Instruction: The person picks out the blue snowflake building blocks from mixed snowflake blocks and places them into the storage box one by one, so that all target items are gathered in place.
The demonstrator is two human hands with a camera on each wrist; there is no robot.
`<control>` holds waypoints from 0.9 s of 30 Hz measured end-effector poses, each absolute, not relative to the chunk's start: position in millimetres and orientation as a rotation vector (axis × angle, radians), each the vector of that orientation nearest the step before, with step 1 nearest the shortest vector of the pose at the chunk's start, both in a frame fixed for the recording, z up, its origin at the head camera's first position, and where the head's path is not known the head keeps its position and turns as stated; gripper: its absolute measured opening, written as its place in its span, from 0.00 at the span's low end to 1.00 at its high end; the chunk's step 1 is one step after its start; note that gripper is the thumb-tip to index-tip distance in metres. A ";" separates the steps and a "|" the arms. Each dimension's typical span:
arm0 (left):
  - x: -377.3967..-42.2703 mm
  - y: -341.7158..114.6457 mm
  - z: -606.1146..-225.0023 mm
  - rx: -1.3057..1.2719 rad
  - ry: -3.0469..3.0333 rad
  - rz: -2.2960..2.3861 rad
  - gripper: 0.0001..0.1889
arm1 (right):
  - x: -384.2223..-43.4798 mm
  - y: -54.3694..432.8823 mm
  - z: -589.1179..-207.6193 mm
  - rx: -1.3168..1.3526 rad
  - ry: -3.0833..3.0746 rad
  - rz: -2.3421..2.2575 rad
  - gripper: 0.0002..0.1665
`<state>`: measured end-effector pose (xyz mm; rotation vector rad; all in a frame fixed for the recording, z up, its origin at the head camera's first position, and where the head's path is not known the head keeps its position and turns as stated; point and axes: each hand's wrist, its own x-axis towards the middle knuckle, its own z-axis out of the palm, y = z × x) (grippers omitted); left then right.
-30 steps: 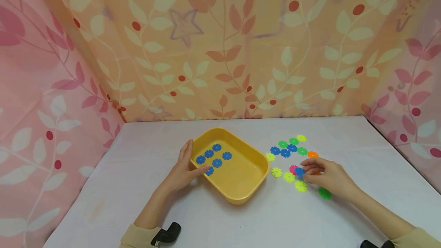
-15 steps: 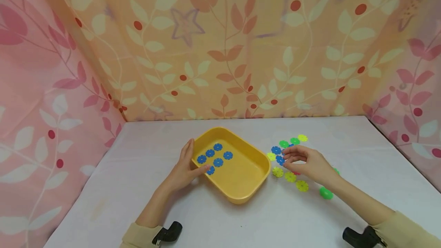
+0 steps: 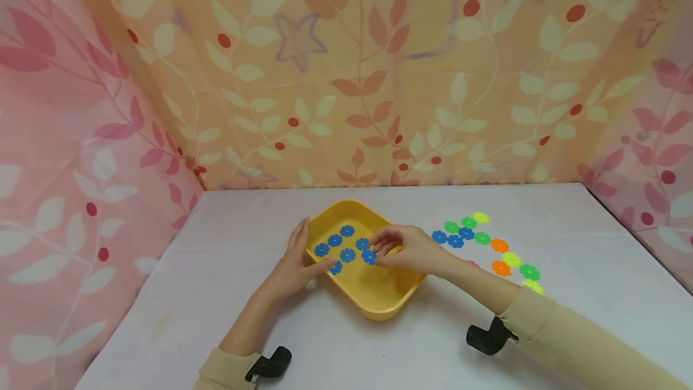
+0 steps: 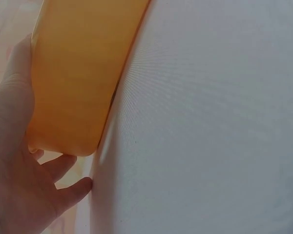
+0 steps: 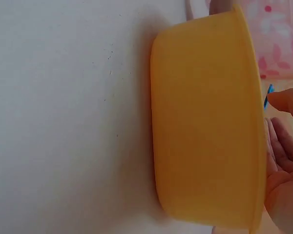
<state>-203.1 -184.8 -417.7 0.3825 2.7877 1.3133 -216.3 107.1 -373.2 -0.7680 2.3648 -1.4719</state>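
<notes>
A yellow plastic basin stands on the table with several blue notched plastic discs lying in its left part. My left hand grips the basin at its left corner, thumb over the rim and fingers along the outside; the left wrist view shows the hand against the wall. Over the basin, my right hand pinches one blue disc between thumb and fingertips. In the right wrist view that disc shows edge-on just above the rim.
Right of the basin lie loose discs: several blue ones, green ones, orange ones and yellow ones. My right forearm partly covers others, including a pink one. Patterned curtains enclose the white table.
My right hand has picked a blue disc from the loose discs on the right and carried it left, over the basin. The left hand keeps its hold on the basin.
</notes>
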 end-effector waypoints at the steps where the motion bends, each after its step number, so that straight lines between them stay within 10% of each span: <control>1: -203.5 -184.0 -418.4 0.384 2.787 1.312 0.60 | -218.3 101.8 -375.5 -0.796 2.343 -1.447 0.20; 27: -202.8 -184.0 -417.5 0.368 2.790 1.292 0.59 | -234.9 53.6 -401.6 -1.160 2.378 -0.928 0.13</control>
